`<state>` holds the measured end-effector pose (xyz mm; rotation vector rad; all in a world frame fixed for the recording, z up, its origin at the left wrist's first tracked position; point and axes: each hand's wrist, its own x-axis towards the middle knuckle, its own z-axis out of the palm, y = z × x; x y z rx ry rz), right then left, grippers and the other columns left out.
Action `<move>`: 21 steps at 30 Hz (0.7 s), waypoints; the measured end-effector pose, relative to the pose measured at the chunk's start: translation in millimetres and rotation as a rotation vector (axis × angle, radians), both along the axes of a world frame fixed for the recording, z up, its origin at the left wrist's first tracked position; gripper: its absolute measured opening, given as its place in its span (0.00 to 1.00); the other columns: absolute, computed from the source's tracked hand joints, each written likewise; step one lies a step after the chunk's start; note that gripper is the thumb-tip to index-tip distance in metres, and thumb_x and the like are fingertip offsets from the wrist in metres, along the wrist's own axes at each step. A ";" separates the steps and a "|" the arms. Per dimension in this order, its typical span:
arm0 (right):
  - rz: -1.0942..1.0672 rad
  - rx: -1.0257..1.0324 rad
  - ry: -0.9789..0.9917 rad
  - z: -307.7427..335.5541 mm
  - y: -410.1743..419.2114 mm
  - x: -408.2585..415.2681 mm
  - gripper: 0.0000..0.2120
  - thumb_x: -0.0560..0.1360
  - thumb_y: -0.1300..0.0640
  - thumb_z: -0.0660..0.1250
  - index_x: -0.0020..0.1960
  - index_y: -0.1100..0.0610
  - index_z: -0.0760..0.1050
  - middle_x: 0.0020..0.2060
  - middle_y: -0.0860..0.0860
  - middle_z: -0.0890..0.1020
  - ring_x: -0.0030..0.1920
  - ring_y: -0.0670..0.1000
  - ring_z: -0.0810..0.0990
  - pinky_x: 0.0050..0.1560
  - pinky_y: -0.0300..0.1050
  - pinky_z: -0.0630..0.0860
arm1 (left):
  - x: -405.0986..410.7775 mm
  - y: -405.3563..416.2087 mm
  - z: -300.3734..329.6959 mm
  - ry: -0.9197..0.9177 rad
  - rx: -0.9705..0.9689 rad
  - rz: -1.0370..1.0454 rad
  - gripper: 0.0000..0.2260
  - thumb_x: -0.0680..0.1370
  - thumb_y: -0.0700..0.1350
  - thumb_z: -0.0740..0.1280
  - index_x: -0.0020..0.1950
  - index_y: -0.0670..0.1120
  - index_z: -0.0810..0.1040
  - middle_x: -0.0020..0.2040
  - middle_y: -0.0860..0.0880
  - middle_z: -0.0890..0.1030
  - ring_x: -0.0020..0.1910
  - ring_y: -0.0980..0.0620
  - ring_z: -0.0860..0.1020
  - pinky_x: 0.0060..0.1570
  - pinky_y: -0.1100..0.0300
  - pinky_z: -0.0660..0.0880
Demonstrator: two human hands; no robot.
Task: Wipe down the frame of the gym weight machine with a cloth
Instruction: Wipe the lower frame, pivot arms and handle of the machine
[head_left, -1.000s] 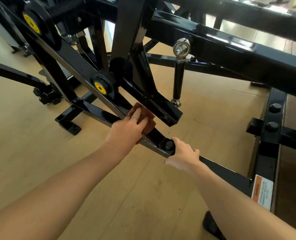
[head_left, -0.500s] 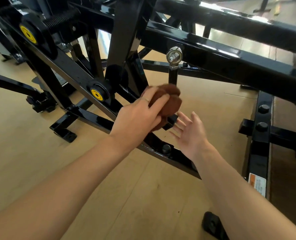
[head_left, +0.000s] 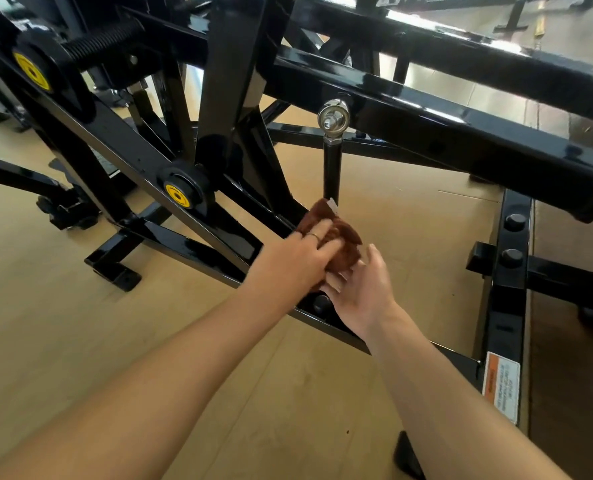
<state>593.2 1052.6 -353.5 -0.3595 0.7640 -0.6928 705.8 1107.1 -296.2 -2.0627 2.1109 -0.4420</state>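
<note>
The black steel frame of the weight machine fills the upper half of the view, with slanted bars and yellow pivot caps. A brown cloth sits against the lower end of a slanted bar. My left hand lies over the cloth with its fingers curled on it. My right hand is just below and to the right, fingers extended under the cloth's lower edge, touching it.
A black rod with a chrome eye joint stands upright just behind the cloth. A base bar with bolts and a warning label runs down the right side. Thick cross beams pass overhead. The floor is light wood.
My left hand lifted the cloth off the lower bar, then brought it down against the slanted bar's end. My right hand left the base bar and came up under the cloth.
</note>
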 end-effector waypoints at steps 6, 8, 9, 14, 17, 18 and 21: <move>0.041 -0.022 0.067 8.1 1.3 8.6 0.31 0.85 0.37 0.49 0.74 0.59 0.72 0.62 0.54 0.81 0.72 0.56 0.72 0.79 0.57 0.61 | 38.6 14.4 16.8 -0.131 -0.127 0.136 0.32 0.77 0.46 0.74 0.78 0.55 0.64 0.78 0.45 0.67 0.49 0.47 0.82 0.37 0.54 0.81; 0.058 -0.046 0.091 6.9 0.7 8.6 0.31 0.85 0.37 0.49 0.72 0.58 0.74 0.62 0.53 0.82 0.71 0.55 0.73 0.78 0.57 0.62 | 22.9 10.2 6.6 -0.066 -0.111 0.164 0.32 0.79 0.49 0.72 0.79 0.55 0.60 0.81 0.46 0.61 0.52 0.48 0.82 0.41 0.54 0.82; 0.060 -0.052 0.086 5.6 0.6 8.3 0.31 0.85 0.36 0.49 0.70 0.57 0.76 0.62 0.53 0.83 0.71 0.55 0.73 0.78 0.57 0.63 | 14.3 7.6 3.6 -0.025 -0.108 0.159 0.32 0.80 0.50 0.71 0.80 0.55 0.59 0.82 0.47 0.59 0.53 0.48 0.82 0.44 0.53 0.83; 0.047 -0.026 0.015 3.9 3.0 4.2 0.30 0.83 0.33 0.49 0.68 0.52 0.78 0.61 0.54 0.84 0.67 0.56 0.78 0.73 0.55 0.70 | -14.8 10.9 -9.3 0.097 -0.022 0.027 0.30 0.81 0.47 0.70 0.80 0.51 0.62 0.82 0.45 0.59 0.59 0.47 0.82 0.55 0.53 0.82; 0.038 -0.032 0.014 5.1 2.5 2.5 0.31 0.85 0.36 0.48 0.68 0.57 0.77 0.63 0.56 0.83 0.71 0.56 0.75 0.76 0.56 0.66 | -2.5 7.5 -3.6 -0.006 -0.042 0.056 0.32 0.78 0.45 0.72 0.79 0.51 0.62 0.81 0.44 0.61 0.61 0.44 0.80 0.50 0.51 0.83; 0.048 -0.038 0.022 8.0 2.2 2.8 0.31 0.85 0.37 0.48 0.70 0.59 0.76 0.65 0.56 0.81 0.73 0.57 0.72 0.78 0.56 0.62 | 8.2 6.6 4.4 -0.043 -0.081 0.087 0.33 0.77 0.44 0.74 0.79 0.52 0.62 0.80 0.44 0.62 0.60 0.44 0.80 0.47 0.50 0.84; 0.067 -0.037 0.078 15.0 0.3 5.6 0.31 0.86 0.38 0.48 0.74 0.60 0.71 0.64 0.54 0.79 0.76 0.57 0.68 0.80 0.56 0.59 | 36.8 12.4 29.5 -0.120 -0.142 0.132 0.34 0.74 0.42 0.76 0.77 0.53 0.67 0.79 0.44 0.66 0.56 0.44 0.81 0.42 0.50 0.83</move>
